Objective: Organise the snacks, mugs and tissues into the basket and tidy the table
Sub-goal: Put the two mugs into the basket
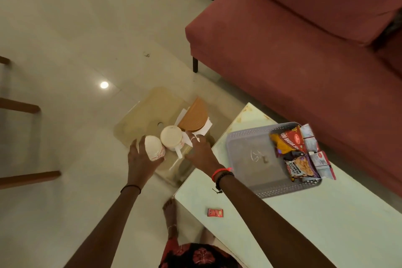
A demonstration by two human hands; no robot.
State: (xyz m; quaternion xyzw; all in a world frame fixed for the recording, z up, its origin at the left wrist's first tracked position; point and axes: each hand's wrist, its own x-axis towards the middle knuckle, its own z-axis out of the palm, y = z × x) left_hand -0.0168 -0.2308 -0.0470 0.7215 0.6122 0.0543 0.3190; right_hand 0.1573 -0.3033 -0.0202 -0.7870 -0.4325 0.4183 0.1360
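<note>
Two white mugs with red print stand on a low translucent side table (143, 113). My left hand (140, 159) grips the left mug (154, 147) from its left side. My right hand (200, 150) is curled round the right side of the second mug (171, 139), with the thumb by its handle. Behind the mugs stands a half-round wooden tissue holder (194, 116) with white tissues (205, 128). A grey perforated basket (250, 154) sits on the pale table (304, 224) to the right. Several snack packets (290, 141) lie along the basket's far right side.
A small red packet (215, 212) lies on the pale table near its front edge. A red sofa (304, 50) runs behind the table. Wooden chair legs (19, 106) stand at the left over a glossy tiled floor. My foot (170, 213) is beside the table.
</note>
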